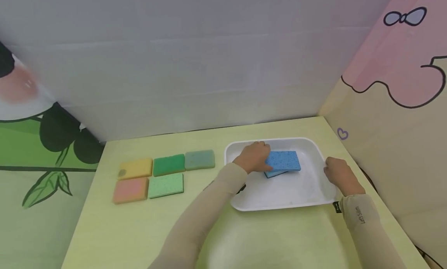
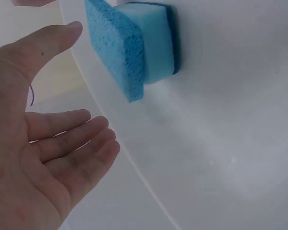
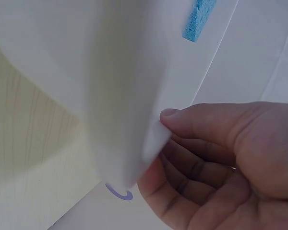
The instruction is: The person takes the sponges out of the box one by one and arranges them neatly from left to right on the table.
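A white tray [image 1: 293,193] holds two stacked blue sponges. The upper blue sponge [image 1: 283,160] lies skewed over the lower blue sponge [image 1: 274,174], which shows a dark blue layer in the left wrist view. My left hand [image 1: 255,156] is over the tray just left of the stack. In the left wrist view its thumb and fingers [image 2: 89,139] are spread apart, with a gap between them and the upper sponge. My right hand [image 3: 206,163] pinches the tray's right rim between thumb and curled fingers.
Left of the tray several sponges lie in two rows: yellow [image 1: 136,168], dark green [image 1: 169,165] and grey-green [image 1: 200,160] behind, pink [image 1: 130,190] and light green [image 1: 165,185] in front. Walls border the table [image 1: 272,238] at the back and right.
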`<state>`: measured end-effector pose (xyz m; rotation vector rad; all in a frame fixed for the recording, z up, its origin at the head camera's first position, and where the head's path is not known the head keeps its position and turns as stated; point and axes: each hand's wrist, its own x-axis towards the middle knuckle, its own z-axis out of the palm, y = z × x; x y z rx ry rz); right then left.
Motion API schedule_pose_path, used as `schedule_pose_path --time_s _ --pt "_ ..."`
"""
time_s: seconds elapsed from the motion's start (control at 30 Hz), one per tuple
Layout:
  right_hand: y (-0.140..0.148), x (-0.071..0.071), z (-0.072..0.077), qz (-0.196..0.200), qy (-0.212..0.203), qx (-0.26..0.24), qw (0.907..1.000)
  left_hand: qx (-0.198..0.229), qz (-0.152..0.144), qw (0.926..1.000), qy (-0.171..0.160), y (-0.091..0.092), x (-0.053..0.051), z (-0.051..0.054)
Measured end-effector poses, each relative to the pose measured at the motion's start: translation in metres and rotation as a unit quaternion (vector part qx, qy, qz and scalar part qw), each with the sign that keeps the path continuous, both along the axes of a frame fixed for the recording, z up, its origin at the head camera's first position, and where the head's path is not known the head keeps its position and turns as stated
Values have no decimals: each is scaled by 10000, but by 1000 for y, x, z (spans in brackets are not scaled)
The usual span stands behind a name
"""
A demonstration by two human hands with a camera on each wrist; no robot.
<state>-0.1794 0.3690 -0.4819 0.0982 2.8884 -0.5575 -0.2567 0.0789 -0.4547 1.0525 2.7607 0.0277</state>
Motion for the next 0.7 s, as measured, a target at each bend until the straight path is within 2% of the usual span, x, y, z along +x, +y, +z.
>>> schedule_pose_path --time_s 0.13,0.37,0.7 --pt "1 -1 0 -22 -41 -20 10000 29 27 10000 -90 11 -3 -9" --pt "0 0 0 -51 -33 -17 10000 -37 -188 9997 132 31 -6 -23" --pt "-1 0 -2 -107 -78 -30 9999 -164 -387 9989 220 49 -4 -32"
